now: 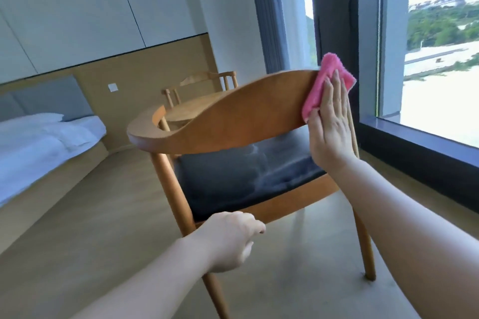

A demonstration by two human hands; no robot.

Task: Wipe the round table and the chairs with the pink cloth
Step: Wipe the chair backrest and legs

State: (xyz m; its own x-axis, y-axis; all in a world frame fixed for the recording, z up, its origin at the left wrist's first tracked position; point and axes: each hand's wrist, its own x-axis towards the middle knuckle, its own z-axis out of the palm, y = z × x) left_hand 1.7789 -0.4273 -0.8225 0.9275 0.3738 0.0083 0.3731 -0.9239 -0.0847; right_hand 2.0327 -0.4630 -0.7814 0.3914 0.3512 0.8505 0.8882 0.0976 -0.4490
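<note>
While my right hand point(330, 122) pressed the pink cloth point(325, 85) flat against the right end of the chair's curved backrest point(233, 116), fingers straight and laid over the fabric rather than curled round it, I judged the cloth the likeliest thing to go astray: only palm pressure pinned it to the smooth wood, so a quick stroke or a lifted palm could have let it slide off and drop to the floor point(85, 210). My left hand point(230, 238) hung low, in front of the chair's point(248, 181) near seat rail, its fingers loosely curled and its grip released, holding nothing; whether it touched the frame I could not tell. With nothing steadying the frame, I judged that a hard sideways wipe could rock or shift the chair on the smooth floor. The backrest was a broad, bowed band of warm polished wood that swept round into an armrest at the left, carried on slim round legs. The seat was a dark padded cushion with a faint sheen and soft creases. The cloth looked thick and fluffy, bright pink. Beyond the backrest lay the pale wooden round tabletop point(191, 106), with a second wooden chair point(204, 80) behind it. A white-sheeted bed point(46, 137) stood at the left and a tall dark-framed window point(438, 59) at the right.
</note>
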